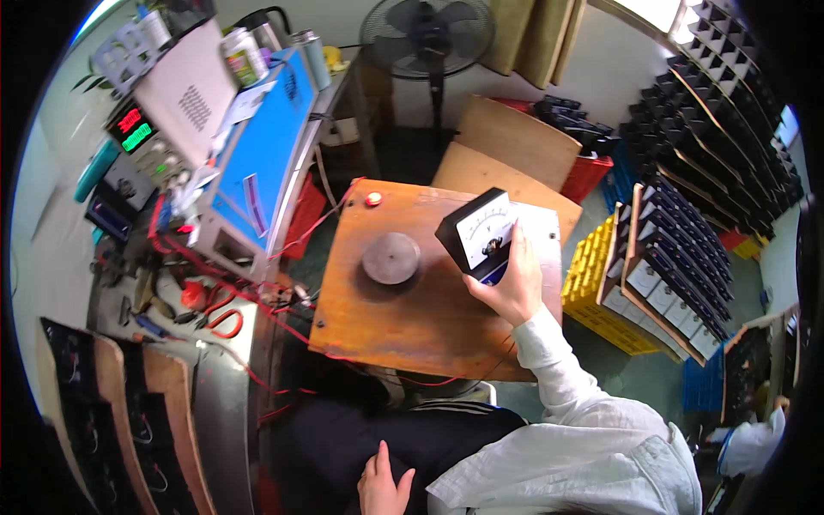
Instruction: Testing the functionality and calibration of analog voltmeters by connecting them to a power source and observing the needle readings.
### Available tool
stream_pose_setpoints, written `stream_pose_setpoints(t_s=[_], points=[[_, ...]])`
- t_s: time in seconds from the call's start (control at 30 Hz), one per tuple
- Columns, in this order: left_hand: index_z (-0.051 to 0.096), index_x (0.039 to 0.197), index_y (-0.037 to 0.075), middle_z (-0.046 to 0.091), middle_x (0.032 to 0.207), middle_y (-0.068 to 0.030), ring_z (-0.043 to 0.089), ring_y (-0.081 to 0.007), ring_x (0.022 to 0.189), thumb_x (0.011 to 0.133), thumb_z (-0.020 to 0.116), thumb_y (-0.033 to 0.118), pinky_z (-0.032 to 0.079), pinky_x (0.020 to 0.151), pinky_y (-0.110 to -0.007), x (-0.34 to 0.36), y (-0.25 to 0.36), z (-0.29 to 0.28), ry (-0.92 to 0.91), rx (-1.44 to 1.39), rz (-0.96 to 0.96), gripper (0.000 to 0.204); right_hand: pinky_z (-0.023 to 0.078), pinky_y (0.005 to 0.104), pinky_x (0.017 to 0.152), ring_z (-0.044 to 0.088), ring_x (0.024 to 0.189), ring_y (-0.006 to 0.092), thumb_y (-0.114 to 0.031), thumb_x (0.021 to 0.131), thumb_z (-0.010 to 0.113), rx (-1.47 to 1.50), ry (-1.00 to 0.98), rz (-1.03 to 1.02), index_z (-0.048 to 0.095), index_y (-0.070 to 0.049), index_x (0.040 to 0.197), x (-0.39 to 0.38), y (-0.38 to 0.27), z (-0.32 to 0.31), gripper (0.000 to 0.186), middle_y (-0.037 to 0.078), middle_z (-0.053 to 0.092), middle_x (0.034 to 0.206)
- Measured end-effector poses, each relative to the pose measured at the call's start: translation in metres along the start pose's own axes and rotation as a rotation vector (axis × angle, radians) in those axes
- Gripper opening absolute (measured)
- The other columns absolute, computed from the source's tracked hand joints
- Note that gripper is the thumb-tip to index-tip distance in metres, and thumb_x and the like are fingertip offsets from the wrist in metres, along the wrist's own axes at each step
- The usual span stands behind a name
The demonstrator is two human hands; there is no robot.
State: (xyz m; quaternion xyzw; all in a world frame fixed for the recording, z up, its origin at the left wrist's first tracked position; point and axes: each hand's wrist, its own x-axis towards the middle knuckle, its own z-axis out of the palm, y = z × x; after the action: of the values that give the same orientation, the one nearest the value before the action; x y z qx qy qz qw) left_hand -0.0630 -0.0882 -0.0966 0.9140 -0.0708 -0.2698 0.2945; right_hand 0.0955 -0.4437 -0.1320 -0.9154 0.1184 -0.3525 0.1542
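Note:
My right hand [520,287] grips a black analog voltmeter [474,225] by its right side, thumb at the lower edge and fingers along the white dial. The meter is tilted above the right part of the wooden table [352,296]. A dark knob-like part and a blue strip show low on its face. To its left, a round grey metal disc [391,258] rests on the tabletop, apart from my hand. My left hand [384,487] lies low near my lap with nothing in it, thumb and index finger spread; its other fingers are partly curled.
A lit red button [373,199] sits at the table's far left corner, with red wires along the left edge. On the left is a bench with a blue panel [262,146] and tools. Yellow crates [592,287] with stacked meters stand right; a fan [428,34] stands behind.

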Motion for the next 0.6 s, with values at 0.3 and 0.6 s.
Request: stream_pose_setpoints(t_s=[0.3, 0.6], points=[[0.041, 0.147, 0.001, 0.055, 0.13, -0.0315, 0.057, -0.0487, 0.113, 0.096, 0.063, 0.029, 0.049, 0.096, -0.048, -0.027, -0.023, 0.003, 0.174, 0.012, 0.001, 0.063, 0.051, 0.0495, 0.09, 0.059, 0.109, 0.0396, -0.056, 0.063, 0.085, 0.09, -0.413, 0.225, 0.028, 0.005, 0.149, 0.062, -0.084, 0.108, 0.121, 0.023, 0.058, 0.123], [0.049, 0.142, 0.001, 0.057, 0.13, -0.03, 0.056, -0.0466, 0.118, 0.097, 0.062, 0.027, 0.046, 0.102, -0.045, -0.037, -0.037, 0.013, 0.35, -0.179, -0.023, 0.054, 0.052, 0.0494, 0.09, 0.061, 0.106, 0.0427, -0.057, 0.062, 0.085, 0.013, -0.358, 0.271, 0.033, 0.002, 0.147, 0.065, -0.085, 0.109, 0.115, 0.024, 0.059, 0.12]])
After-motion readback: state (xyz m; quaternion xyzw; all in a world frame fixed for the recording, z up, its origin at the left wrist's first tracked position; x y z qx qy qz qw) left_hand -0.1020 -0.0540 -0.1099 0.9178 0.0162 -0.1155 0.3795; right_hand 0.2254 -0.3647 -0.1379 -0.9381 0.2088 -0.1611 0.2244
